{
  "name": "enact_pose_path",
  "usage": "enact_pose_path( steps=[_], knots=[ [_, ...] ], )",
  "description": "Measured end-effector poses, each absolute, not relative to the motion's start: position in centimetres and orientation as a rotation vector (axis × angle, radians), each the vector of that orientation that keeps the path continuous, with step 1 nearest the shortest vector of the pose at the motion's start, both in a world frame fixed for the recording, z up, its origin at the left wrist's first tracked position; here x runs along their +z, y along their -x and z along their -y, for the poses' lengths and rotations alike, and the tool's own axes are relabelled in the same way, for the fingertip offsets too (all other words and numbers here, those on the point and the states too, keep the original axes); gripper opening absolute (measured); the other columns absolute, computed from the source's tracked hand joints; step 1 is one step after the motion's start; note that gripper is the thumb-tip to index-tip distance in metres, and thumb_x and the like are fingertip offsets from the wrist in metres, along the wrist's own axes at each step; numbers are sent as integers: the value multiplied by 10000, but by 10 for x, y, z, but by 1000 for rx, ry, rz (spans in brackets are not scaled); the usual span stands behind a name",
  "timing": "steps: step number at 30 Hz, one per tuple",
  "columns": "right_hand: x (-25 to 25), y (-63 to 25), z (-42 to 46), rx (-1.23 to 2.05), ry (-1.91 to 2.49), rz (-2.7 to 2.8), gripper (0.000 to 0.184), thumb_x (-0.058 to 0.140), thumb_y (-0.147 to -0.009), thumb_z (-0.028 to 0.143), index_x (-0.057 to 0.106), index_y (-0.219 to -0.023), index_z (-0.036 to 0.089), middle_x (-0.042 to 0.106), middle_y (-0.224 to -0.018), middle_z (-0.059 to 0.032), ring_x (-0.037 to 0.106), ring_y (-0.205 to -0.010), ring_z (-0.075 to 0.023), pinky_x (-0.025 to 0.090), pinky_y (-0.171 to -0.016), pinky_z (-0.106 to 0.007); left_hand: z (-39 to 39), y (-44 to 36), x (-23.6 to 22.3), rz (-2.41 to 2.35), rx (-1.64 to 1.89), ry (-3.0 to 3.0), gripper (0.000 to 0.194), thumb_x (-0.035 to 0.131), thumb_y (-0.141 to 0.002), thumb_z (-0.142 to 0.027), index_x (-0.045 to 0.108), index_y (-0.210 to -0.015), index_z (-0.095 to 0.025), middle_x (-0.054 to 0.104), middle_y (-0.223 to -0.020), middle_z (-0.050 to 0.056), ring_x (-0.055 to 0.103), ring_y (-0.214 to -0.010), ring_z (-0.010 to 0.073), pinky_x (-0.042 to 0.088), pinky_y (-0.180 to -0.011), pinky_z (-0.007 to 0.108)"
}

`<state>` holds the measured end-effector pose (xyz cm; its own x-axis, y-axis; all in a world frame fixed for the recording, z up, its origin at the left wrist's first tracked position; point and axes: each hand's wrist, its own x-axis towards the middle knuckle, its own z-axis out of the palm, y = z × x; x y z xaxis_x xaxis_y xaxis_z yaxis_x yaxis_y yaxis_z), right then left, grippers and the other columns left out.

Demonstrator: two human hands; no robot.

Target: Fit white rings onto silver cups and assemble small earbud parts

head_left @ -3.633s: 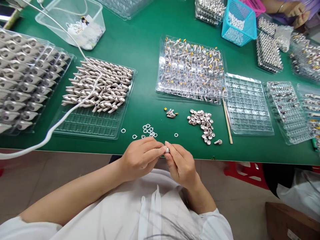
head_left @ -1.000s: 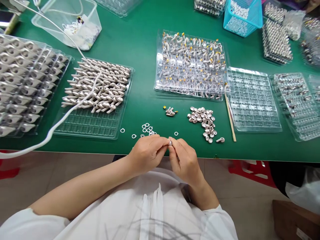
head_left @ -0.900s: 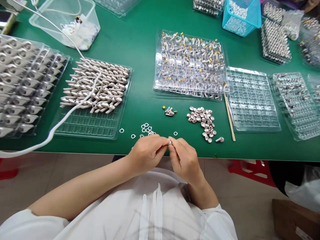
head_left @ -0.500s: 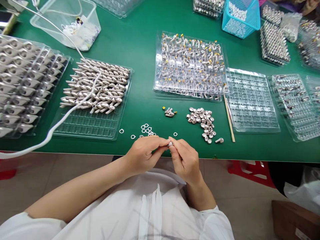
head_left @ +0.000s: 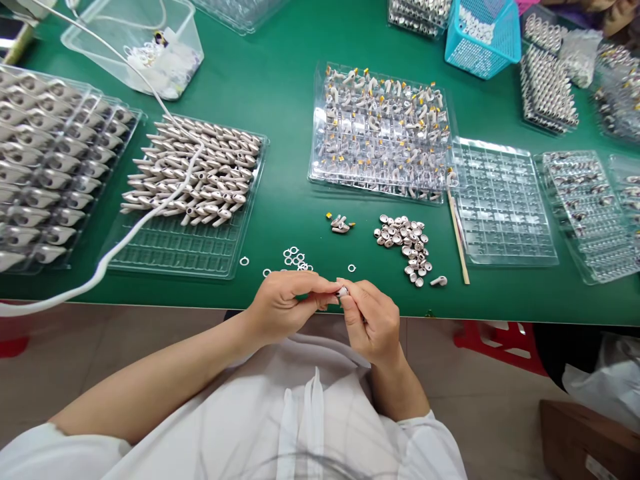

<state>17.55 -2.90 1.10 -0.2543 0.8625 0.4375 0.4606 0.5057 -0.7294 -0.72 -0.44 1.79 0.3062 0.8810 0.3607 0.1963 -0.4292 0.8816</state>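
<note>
- Green table (head_left: 285, 80) in the head view, with a pile of small pale caps (head_left: 411, 252) near its front edge.
- Small pale part (head_left: 342, 292) left of the pile and nearer the body, partly covered by fingers; finer detail too small to tell.
- Right hand (head_left: 369, 321), left of the pile and nearer the body, narrow in grip: thumb and forefinger pinched on the part.
- Left hand (head_left: 284, 303), farther left of the pile, fingertips close together and touching the part; pinching or merely touching, cannot tell.
- White rings (head_left: 301, 266), loosely scattered left of the pile.
- Clear tray (head_left: 316, 143) of curved parts with yellow tabs, just beyond the pile.
- Single stemmed piece (head_left: 439, 281), just right of the pile's near end.
- Wooden stick (head_left: 459, 243), right of the pile, and past it a gridded tray (head_left: 505, 213).
- Stemmed-part tray (head_left: 175, 253), well left of the pile, crossed by a white cable (head_left: 103, 265).
- Blue basket (head_left: 483, 53), well beyond the pile, toward the right.
</note>
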Motion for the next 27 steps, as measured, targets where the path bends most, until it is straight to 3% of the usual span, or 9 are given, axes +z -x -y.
enact_pose_path(
  steps=[7, 14, 21, 27],
  knots=[
    [8, -179, 27, 520, 1059, 2002, 313, 495, -939, 120, 604, -1233, 130, 717, -934, -118, 661, -756, -170, 559, -614, -291, 7, 7, 10, -932, 1270, -2021, 188, 575, -913, -86, 718, -994, -177, 778, -762, 49, 719, -646, 138, 584, -602, 220],
    [20, -181, 22, 759, 1162, 1961, 176, 514, -931, 166, 690, -940, 169, 571, -632, 8, 501, -563, -110, 463, -543, -237, 7, 7, 9, -865, 1212, -2025, 214, 568, -916, -75, 707, -1044, -176, 763, -764, 50, 701, -653, 141, 572, -606, 235],
    [16, -177, 28, 632, 1092, 1915, 252, 513, -918, 120, 664, -1119, 151, 712, -848, -81, 630, -684, -149, 531, -602, -273, 6, 7, 18, -907, 1141, -1776, 187, 586, -934, -162, 765, -986, -168, 718, -656, 30, 652, -557, 112, 557, -538, 199],
    [12, -175, 30, 413, 1067, 1998, 339, 520, -913, 99, 595, -1243, 107, 720, -899, -133, 667, -718, -188, 555, -594, -298, 9, 6, 15, -959, 1143, -1608, 135, 670, -894, -185, 789, -957, -173, 755, -737, 51, 658, -545, 102, 568, -514, 188]
  ],
)
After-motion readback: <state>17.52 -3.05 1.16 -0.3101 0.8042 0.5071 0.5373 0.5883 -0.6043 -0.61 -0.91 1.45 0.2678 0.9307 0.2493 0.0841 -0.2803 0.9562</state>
